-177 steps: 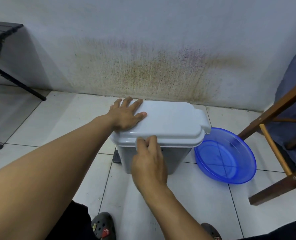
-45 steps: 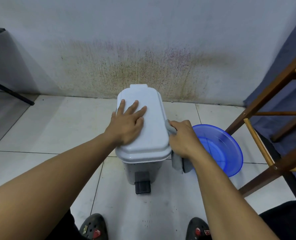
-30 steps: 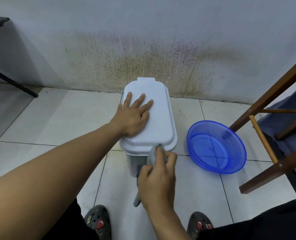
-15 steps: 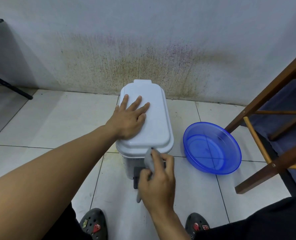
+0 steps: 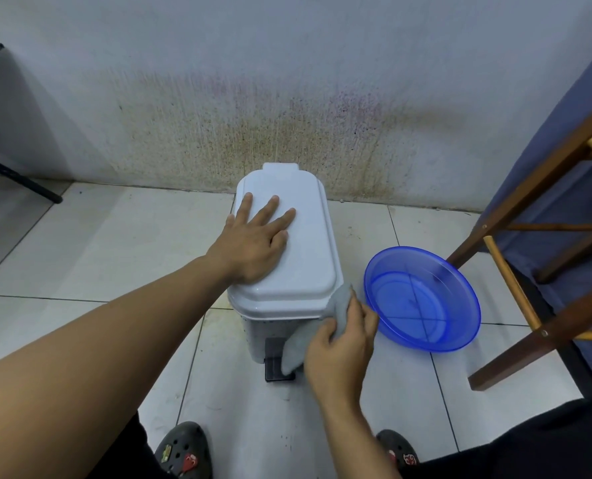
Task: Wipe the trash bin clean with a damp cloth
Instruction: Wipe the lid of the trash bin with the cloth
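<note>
White pedal bin (image 5: 258, 326) upright on the tiled floor (image 5: 114, 243), lid (image 5: 304, 202) closed, hinge end toward the stained wall (image 5: 218, 98) just behind. Black pedal (image 5: 275, 369) at the bin's near foot.

Grey cloth (image 5: 298, 344) pressed against the bin's near right corner under the lid rim, loose end hanging down the front toward the pedal. Right hand (image 5: 343, 344) curled round the cloth, grasping it at that corner. Left hand (image 5: 256, 243) flat on the lid, palm down, fingers straight and spread, grasping nothing.

Blue plastic basin (image 5: 467, 299) on the floor just right of the bin, apart from it; water inside or not, cannot tell. Wooden frame (image 5: 529, 188) with blue fabric farther right of the bin. Black table leg (image 5: 21, 181) well left of the bin. Dark clogs (image 5: 183, 451) (image 5: 400, 452) on the bin's near side.
</note>
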A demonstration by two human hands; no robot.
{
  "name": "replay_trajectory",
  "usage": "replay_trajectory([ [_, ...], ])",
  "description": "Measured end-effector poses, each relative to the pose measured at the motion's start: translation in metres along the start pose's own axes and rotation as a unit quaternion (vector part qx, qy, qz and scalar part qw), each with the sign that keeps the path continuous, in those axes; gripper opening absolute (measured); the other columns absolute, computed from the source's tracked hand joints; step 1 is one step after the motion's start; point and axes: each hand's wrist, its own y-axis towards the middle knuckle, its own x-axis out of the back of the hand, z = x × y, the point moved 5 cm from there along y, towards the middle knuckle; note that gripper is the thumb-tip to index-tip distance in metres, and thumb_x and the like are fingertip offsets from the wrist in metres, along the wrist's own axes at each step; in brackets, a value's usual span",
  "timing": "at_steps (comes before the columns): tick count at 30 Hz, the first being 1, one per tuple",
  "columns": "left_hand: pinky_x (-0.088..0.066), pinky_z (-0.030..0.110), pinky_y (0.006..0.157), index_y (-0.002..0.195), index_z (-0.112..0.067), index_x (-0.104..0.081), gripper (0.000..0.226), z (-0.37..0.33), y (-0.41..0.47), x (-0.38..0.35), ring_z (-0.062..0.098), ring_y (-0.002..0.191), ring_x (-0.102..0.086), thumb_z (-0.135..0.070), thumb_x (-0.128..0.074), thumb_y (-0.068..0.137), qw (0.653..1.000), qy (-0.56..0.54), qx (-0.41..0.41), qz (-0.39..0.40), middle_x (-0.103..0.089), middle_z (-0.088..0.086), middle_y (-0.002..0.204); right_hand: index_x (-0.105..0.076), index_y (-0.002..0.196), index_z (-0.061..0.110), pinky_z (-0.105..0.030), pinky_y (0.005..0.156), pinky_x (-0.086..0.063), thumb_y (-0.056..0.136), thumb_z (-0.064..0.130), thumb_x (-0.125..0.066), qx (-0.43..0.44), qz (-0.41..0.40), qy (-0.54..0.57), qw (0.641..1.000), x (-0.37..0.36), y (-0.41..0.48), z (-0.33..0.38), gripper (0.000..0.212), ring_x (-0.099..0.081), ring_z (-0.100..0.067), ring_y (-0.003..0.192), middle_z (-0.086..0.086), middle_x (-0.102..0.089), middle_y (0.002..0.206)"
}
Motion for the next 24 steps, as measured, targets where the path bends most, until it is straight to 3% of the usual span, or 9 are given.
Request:
replay_trajectory([
  [4, -0.002, 0.056, 0.125, 0.162, -0.047, -0.008, 0.055, 0.000, 0.000, 0.002, 0.028, 0.155, 0.023, -0.050, -0.015, 0.108, 1.000, -0.003, 0.000, 0.004, 0.006, -0.011, 0.172, -0.046, 0.145, 0.005, 0.007, 0.083, -0.029, 0.088, -0.003, -0.060, 0.005, 0.015, 0.022, 1.000, -0.007, -0.032, 0.007, 0.059, -0.041, 0.021, 0.106, 0.002, -0.041, 0.123],
  [8, -0.002, 0.057, 0.125, 0.162, -0.046, -0.009, 0.054, 0.000, 0.000, 0.001, 0.030, 0.155, 0.023, -0.049, -0.016, 0.108, 1.000, -0.002, -0.001, 0.005, 0.006, -0.009, 0.172, -0.048, 0.144, 0.012, 0.005, 0.088, -0.028, 0.086, -0.006, -0.057, -0.036, 0.016, 0.031, 0.999, 0.002, 0.003, -0.002, 0.061, -0.044, 0.018, 0.110, 0.010, -0.041, 0.126],
  [12, -0.002, 0.057, 0.125, 0.162, -0.046, -0.009, 0.054, 0.001, 0.001, 0.000, 0.031, 0.155, 0.022, -0.050, -0.015, 0.108, 1.000, 0.001, -0.004, -0.002, 0.005, -0.008, 0.173, -0.049, 0.143, 0.020, -0.019, 0.103, -0.036, 0.090, -0.001, -0.054, -0.087, 0.048, 0.033, 0.994, 0.005, 0.023, -0.005, 0.058, -0.042, 0.004, 0.112, 0.018, -0.041, 0.130],
  [17, -0.003, 0.058, 0.125, 0.162, -0.046, -0.009, 0.055, 0.003, 0.004, -0.004, 0.031, 0.156, 0.022, -0.051, -0.014, 0.107, 1.000, 0.004, -0.004, -0.011, 0.004, -0.008, 0.173, -0.048, 0.144, 0.008, 0.002, 0.083, -0.031, 0.089, -0.003, -0.055, -0.104, -0.020, 0.039, 0.994, -0.011, -0.014, 0.000, 0.056, -0.051, -0.012, 0.110, 0.004, -0.042, 0.130],
  [22, -0.002, 0.057, 0.125, 0.161, -0.047, -0.010, 0.065, 0.008, 0.008, -0.008, 0.030, 0.156, 0.020, -0.059, -0.004, 0.099, 1.000, 0.001, -0.013, -0.021, 0.001, -0.007, 0.173, -0.038, 0.149, 0.006, -0.023, 0.099, -0.041, 0.092, 0.002, -0.056, -0.108, -0.039, 0.055, 0.992, -0.046, -0.058, 0.021, 0.060, -0.051, -0.020, 0.122, 0.001, -0.034, 0.139],
  [24, -0.002, 0.057, 0.125, 0.161, -0.048, -0.011, 0.071, 0.011, 0.011, -0.009, 0.029, 0.156, 0.020, -0.064, 0.001, 0.093, 1.000, 0.002, -0.016, -0.025, 0.000, -0.006, 0.173, -0.037, 0.150, 0.008, -0.013, 0.099, -0.037, 0.094, 0.003, -0.053, -0.099, -0.011, 0.075, 0.992, -0.059, -0.071, 0.031, 0.059, -0.047, -0.013, 0.125, 0.006, -0.030, 0.141],
])
